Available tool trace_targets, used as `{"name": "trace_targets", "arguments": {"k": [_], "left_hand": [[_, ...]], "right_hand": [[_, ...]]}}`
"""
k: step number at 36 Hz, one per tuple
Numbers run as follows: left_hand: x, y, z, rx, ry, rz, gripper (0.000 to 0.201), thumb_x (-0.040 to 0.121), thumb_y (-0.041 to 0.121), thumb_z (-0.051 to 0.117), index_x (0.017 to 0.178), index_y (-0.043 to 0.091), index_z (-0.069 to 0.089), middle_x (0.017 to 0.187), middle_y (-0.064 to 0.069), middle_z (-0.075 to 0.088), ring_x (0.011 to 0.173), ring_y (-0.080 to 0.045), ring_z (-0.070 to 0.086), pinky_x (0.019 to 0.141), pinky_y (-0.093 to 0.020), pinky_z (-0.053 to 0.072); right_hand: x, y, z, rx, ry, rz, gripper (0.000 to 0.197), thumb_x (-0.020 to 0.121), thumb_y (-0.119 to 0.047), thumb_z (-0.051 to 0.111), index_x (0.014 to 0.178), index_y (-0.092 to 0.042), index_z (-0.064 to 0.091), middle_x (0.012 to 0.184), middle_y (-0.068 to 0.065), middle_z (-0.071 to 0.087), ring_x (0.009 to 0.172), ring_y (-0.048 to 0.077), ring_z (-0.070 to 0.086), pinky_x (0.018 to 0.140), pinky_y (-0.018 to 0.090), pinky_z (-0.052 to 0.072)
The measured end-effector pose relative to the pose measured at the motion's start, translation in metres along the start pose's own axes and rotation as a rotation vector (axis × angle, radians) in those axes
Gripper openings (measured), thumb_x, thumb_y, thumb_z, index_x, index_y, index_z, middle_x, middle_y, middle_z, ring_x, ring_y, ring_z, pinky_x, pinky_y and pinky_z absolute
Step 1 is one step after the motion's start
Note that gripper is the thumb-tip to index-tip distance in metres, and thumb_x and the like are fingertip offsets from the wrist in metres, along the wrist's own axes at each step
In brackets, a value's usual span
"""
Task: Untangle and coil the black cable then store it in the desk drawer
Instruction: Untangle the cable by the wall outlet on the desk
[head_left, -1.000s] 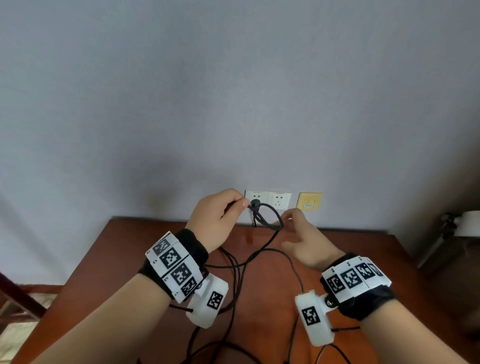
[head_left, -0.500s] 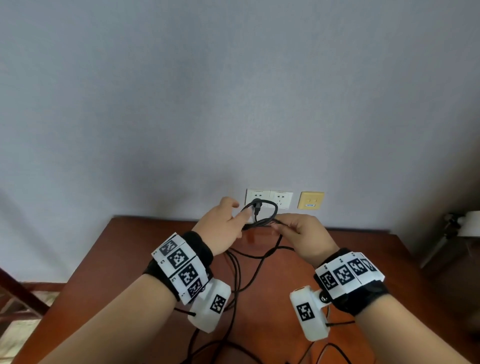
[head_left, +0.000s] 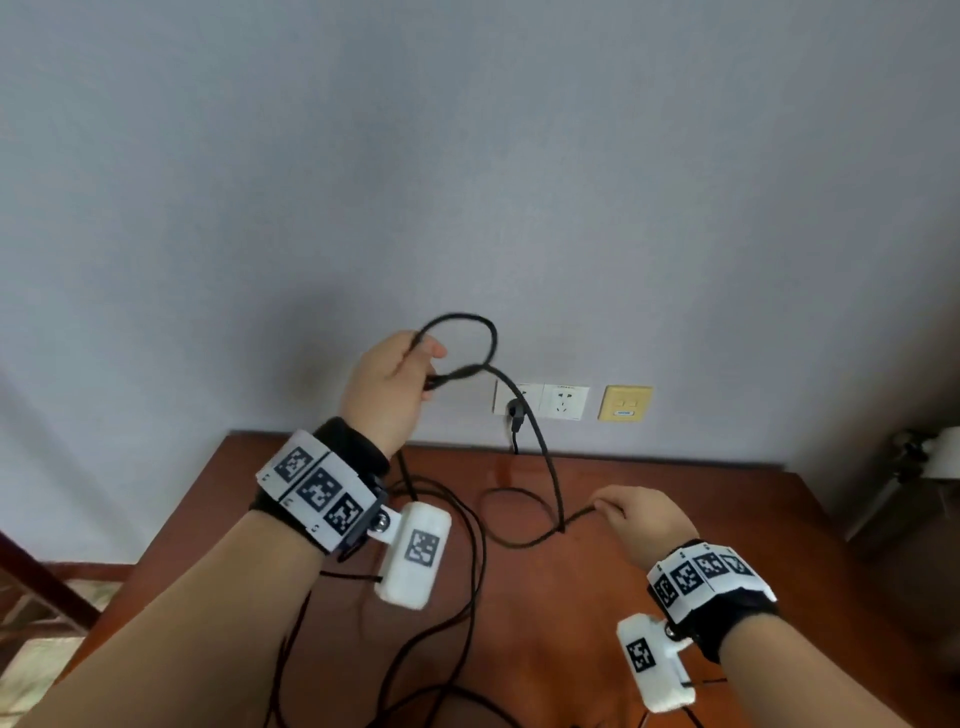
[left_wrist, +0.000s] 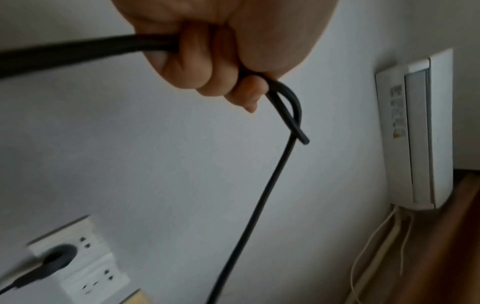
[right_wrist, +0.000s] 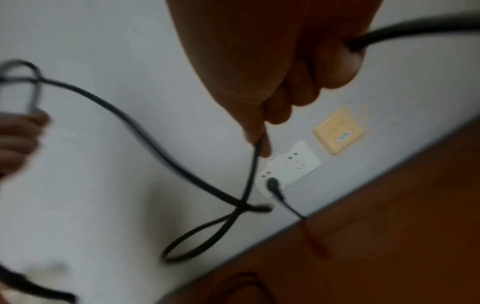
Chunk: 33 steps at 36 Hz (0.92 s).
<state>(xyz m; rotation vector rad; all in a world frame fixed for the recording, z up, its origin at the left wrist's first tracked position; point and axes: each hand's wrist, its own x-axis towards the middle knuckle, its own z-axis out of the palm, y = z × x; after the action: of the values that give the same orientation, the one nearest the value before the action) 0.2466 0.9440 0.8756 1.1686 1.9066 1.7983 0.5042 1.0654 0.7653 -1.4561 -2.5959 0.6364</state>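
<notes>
The black cable (head_left: 551, 467) runs from my raised left hand (head_left: 387, 387) down to my right hand (head_left: 641, 519) over the brown desk (head_left: 675, 483). My left hand grips a small loop of the cable (left_wrist: 291, 107) in its curled fingers, held up in front of the wall. My right hand pinches the cable (right_wrist: 253, 164) lower and to the right, just above the desk. More of the cable lies in loose loops on the desk between my arms. A drawer is not in view.
A white double wall socket (head_left: 563, 402) has a black plug (head_left: 514, 410) in its left half, with a yellow wall plate (head_left: 625, 402) beside it. A white wall unit (left_wrist: 415, 131) with pale cords hangs at the right. A dark chair part (head_left: 31, 577) stands at the left.
My hands, close together by the socket before, have drawn apart: the left rose up and left with its loop, the right came down and right along the cable.
</notes>
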Motion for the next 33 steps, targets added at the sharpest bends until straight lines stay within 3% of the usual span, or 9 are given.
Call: {"name": "trace_targets", "arguments": {"k": [5,8,14,17,19,22,26,29,33], "left_hand": [[0.016,0.013,-0.02,-0.017,0.122,0.087,0.025,0.099,0.021,0.044,0.082,0.022,0.063,0.06,0.004,0.049,0.045,0.001,0.045,0.046,-0.012,0.036],[0.02,0.016,-0.022,0.011,0.162,0.115,0.024,0.099,0.022,0.044,0.086,0.021,0.064,0.061,0.006,0.05,0.049,0.0,0.046,0.049,-0.015,0.037],[0.004,0.014,0.004,0.283,-0.086,0.196,0.018,0.099,0.025,0.043,0.094,0.016,0.057,0.065,0.006,0.049,0.059,-0.01,0.047,0.056,-0.026,0.035],[-0.012,0.01,0.016,0.273,-0.209,0.175,0.018,0.1,0.031,0.041,0.098,0.017,0.051,0.065,0.003,0.052,0.063,-0.021,0.055,0.063,-0.031,0.045],[-0.02,0.01,0.022,0.223,-0.312,0.109,0.015,0.1,0.031,0.041,0.105,0.019,0.049,0.068,0.001,0.054,0.069,-0.025,0.06,0.069,-0.035,0.049],[-0.028,0.011,0.025,0.19,-0.448,0.048,0.028,0.094,0.018,0.048,0.121,0.026,0.043,0.077,-0.002,0.059,0.07,-0.018,0.059,0.066,-0.024,0.045],[-0.037,0.011,0.026,0.165,-0.563,0.122,0.06,0.084,0.004,0.053,0.132,0.036,0.034,0.074,0.013,0.058,0.063,-0.001,0.054,0.061,-0.011,0.041],[-0.039,0.006,0.027,0.18,-0.575,0.142,0.039,0.089,0.01,0.052,0.118,0.036,0.047,0.074,0.013,0.053,0.06,-0.002,0.05,0.06,-0.012,0.039],[-0.044,-0.001,0.028,0.258,-0.608,0.117,0.015,0.09,0.03,0.058,0.105,0.034,0.055,0.076,0.015,0.053,0.066,-0.003,0.05,0.064,-0.019,0.036]], "right_hand": [[-0.004,0.046,0.015,-0.323,-0.111,0.282,0.028,0.091,-0.021,0.043,0.101,-0.025,0.068,0.101,-0.005,0.069,0.086,0.015,0.064,0.076,0.027,0.052],[-0.006,0.061,0.024,-0.365,-0.134,0.339,0.027,0.091,-0.019,0.044,0.103,-0.024,0.068,0.098,-0.004,0.069,0.084,0.013,0.064,0.074,0.025,0.052],[-0.002,0.035,0.024,-0.263,-0.021,0.282,0.031,0.092,-0.039,0.045,0.12,-0.031,0.056,0.122,0.001,0.055,0.108,0.023,0.056,0.09,0.035,0.048],[0.004,0.008,0.008,-0.076,0.086,0.172,0.042,0.092,-0.035,0.051,0.133,-0.025,0.047,0.137,0.005,0.044,0.123,0.028,0.045,0.102,0.042,0.041],[0.003,-0.014,-0.01,0.117,0.256,-0.01,0.034,0.093,-0.026,0.053,0.125,-0.017,0.054,0.129,0.006,0.048,0.12,0.025,0.047,0.102,0.037,0.04],[-0.009,-0.056,-0.036,0.385,0.452,-0.265,0.012,0.095,-0.021,0.051,0.104,-0.017,0.058,0.107,-0.003,0.055,0.102,0.011,0.054,0.086,0.022,0.041],[-0.023,-0.088,-0.052,0.588,0.292,-0.336,0.014,0.095,-0.034,0.052,0.09,-0.021,0.055,0.078,-0.013,0.058,0.072,-0.006,0.053,0.067,0.008,0.037],[-0.018,-0.091,-0.049,0.661,0.269,-0.267,0.024,0.092,-0.029,0.057,0.073,-0.017,0.052,0.065,-0.009,0.053,0.057,0.002,0.045,0.058,0.014,0.035],[-0.013,-0.087,-0.043,0.672,0.275,-0.268,0.02,0.093,-0.023,0.057,0.077,-0.011,0.053,0.064,-0.005,0.044,0.06,0.006,0.038,0.06,0.023,0.034]]}}
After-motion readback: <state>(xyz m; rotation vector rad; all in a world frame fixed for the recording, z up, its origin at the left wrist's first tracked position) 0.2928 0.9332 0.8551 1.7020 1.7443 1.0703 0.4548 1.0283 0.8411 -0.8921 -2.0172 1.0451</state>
